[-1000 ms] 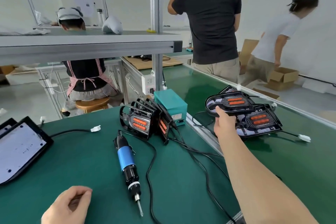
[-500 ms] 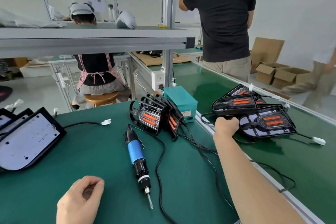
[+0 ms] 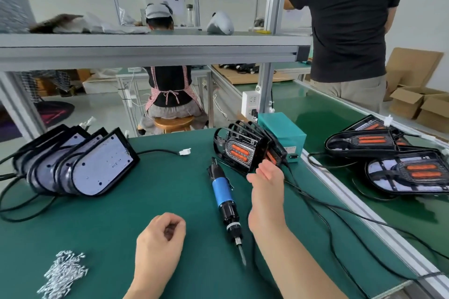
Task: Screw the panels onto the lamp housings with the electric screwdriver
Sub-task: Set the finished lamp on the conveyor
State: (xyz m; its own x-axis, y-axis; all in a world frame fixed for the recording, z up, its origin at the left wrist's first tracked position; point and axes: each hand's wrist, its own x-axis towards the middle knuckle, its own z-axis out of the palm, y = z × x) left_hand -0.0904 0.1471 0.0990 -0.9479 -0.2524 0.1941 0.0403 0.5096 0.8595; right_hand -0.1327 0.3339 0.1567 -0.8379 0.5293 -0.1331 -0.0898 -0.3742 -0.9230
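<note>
The blue-and-black electric screwdriver (image 3: 224, 201) lies on the green desk (image 3: 116, 213), long axis far-to-near, bit towards the person. Right hand (image 3: 267, 176) has its fingers relaxed and straight; left hand (image 3: 159, 238) has its fingers curled into a fist.

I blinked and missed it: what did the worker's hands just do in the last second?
The right hand let go of the lamp housing on the conveyor and drew back toward the person; it is now open beside the electric screwdriver. The left hand stayed curled in place, and the electric screwdriver lay untouched.
</note>
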